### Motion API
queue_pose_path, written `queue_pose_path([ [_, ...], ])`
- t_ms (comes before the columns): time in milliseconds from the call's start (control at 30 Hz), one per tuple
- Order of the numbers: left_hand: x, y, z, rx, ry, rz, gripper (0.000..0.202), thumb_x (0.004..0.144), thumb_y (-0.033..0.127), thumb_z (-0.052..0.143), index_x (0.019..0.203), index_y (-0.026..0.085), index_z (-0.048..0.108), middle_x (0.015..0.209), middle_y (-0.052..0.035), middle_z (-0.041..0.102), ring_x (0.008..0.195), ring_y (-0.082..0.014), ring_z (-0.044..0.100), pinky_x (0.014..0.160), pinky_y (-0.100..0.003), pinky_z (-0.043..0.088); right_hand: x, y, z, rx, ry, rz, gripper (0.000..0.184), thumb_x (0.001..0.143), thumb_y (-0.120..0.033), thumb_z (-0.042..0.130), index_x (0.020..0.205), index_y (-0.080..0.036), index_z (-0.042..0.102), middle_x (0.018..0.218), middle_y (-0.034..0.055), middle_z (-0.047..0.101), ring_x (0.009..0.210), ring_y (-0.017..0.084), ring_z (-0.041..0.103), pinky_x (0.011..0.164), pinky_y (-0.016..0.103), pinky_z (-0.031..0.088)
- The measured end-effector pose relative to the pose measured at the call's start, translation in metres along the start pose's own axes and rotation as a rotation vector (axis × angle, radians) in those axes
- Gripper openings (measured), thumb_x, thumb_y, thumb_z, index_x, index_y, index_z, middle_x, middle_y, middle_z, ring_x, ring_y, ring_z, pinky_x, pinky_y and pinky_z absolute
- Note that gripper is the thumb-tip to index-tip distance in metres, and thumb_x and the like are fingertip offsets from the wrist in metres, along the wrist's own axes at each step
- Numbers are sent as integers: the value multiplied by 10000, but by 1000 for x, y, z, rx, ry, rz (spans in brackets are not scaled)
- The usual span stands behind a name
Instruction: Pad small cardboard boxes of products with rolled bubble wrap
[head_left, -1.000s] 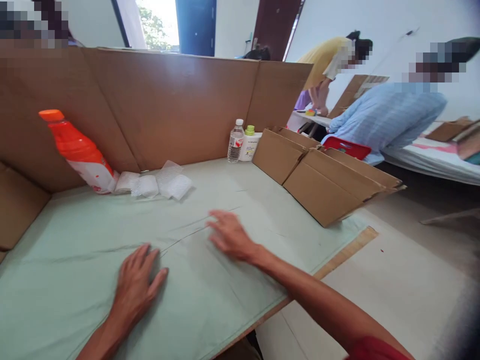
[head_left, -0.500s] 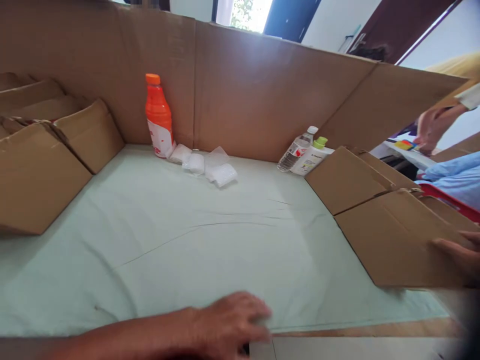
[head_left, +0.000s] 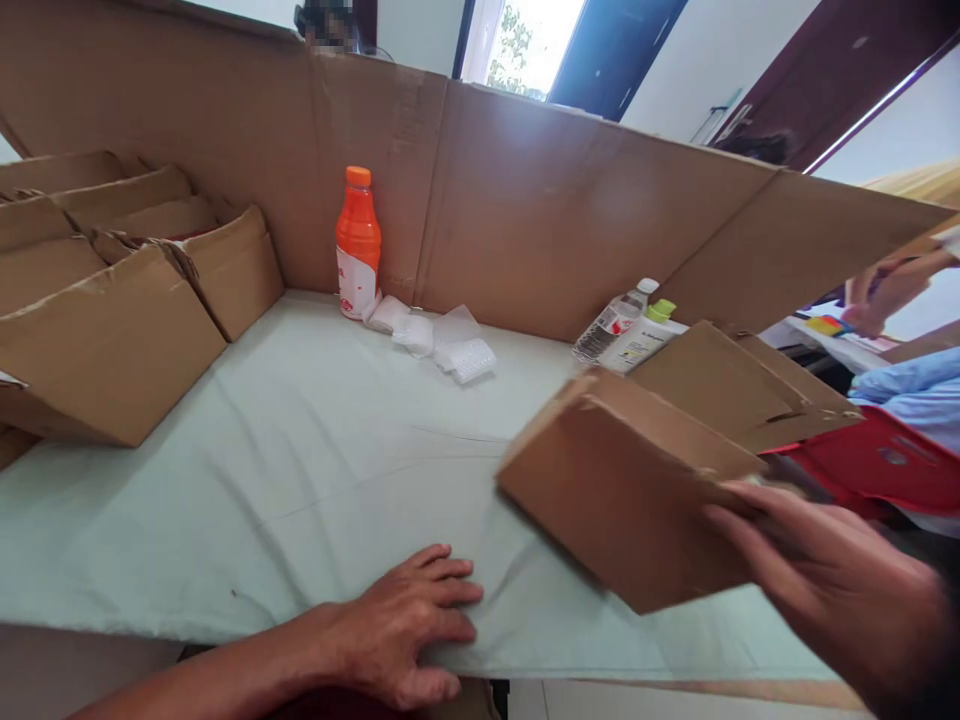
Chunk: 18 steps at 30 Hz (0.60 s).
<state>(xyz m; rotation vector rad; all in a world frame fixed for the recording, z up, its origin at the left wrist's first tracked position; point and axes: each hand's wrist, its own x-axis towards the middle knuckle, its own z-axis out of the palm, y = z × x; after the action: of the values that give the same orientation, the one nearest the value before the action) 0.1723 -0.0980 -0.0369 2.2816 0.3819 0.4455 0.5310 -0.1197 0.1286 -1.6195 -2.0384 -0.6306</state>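
Observation:
My right hand (head_left: 825, 585) grips a folded brown cardboard box (head_left: 630, 490) by its right end and holds it tilted above the pale green cloth (head_left: 300, 470) on the table. My left hand (head_left: 409, 625) lies flat on the cloth near the front edge, fingers stretched out and holding nothing. Behind the lifted box, a second flattened cardboard box (head_left: 739, 385) lies at the right side of the table.
A tall cardboard screen (head_left: 525, 200) walls the back. An orange bottle (head_left: 358, 245), small white bubble-wrap packets (head_left: 442, 345), a clear water bottle (head_left: 613, 320) and a green-capped bottle (head_left: 645, 338) stand along it. Flattened boxes (head_left: 105, 300) pile at left. Another person's hand (head_left: 877, 295) shows at far right.
My right hand took hold of a cardboard box at the right and lifted it toward the middle. My left hand slid back to the front edge. The view swung left.

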Motion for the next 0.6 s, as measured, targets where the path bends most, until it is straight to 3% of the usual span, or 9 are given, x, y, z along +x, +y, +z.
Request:
queue_pose_path([
  [33,-5,1,-2,-68,119,-52,341,866,385,645,1161,220,689,1347,-103,659,1298,-289,582,1166,-467,393,9,-20,11,67,-17,-110,165,955,-388,597,999,-260,691,847,51,757,721,219,697,687,360,526],
  [100,-18,-4,-12,-146,467,-260,231,914,315,555,1064,210,696,1141,-95,724,1087,-227,677,980,-370,538,30,-65,26,218,-25,-271,121,950,-225,609,1062,-234,655,922,49,765,765,194,706,732,339,525],
  [167,-35,-13,-26,-126,798,-482,219,932,307,519,1038,209,682,1025,-82,720,974,-213,685,852,-338,572,47,-104,34,361,-73,-368,159,938,-137,600,1067,-220,639,884,26,757,737,174,692,752,338,515],
  [233,-57,-20,-39,-54,977,-609,204,916,333,549,1018,212,678,995,-70,707,930,-214,680,815,-338,576,57,-128,35,470,-112,-435,184,923,-127,619,1085,-213,641,907,28,758,774,180,698,805,363,512],
  [333,-87,-23,-48,66,1017,-632,208,888,321,579,1041,219,678,1024,-62,693,936,-212,677,824,-335,576,52,-128,38,550,-5,-334,263,896,-154,666,1143,-241,664,1084,60,752,962,227,706,914,415,506],
  [433,-100,-22,-49,148,993,-600,299,880,283,586,1170,240,646,1157,-68,667,1056,-222,659,896,-340,568,28,-105,55,644,148,46,254,898,-198,665,1134,-286,690,1165,57,728,1067,254,685,940,424,523],
  [500,-96,-22,-51,156,965,-585,402,880,281,591,1282,255,590,1275,-80,624,1113,-230,643,927,-350,563,7,-94,74,715,83,283,226,912,-282,655,1135,-279,689,1136,56,735,1026,249,699,898,401,555],
  [600,-80,-27,-55,122,944,-584,512,864,299,597,1365,232,516,1328,-111,598,1131,-255,640,962,-393,555,-25,-93,106,785,-240,466,284,901,-418,634,1110,-232,682,998,67,754,860,234,715,750,352,584],
])
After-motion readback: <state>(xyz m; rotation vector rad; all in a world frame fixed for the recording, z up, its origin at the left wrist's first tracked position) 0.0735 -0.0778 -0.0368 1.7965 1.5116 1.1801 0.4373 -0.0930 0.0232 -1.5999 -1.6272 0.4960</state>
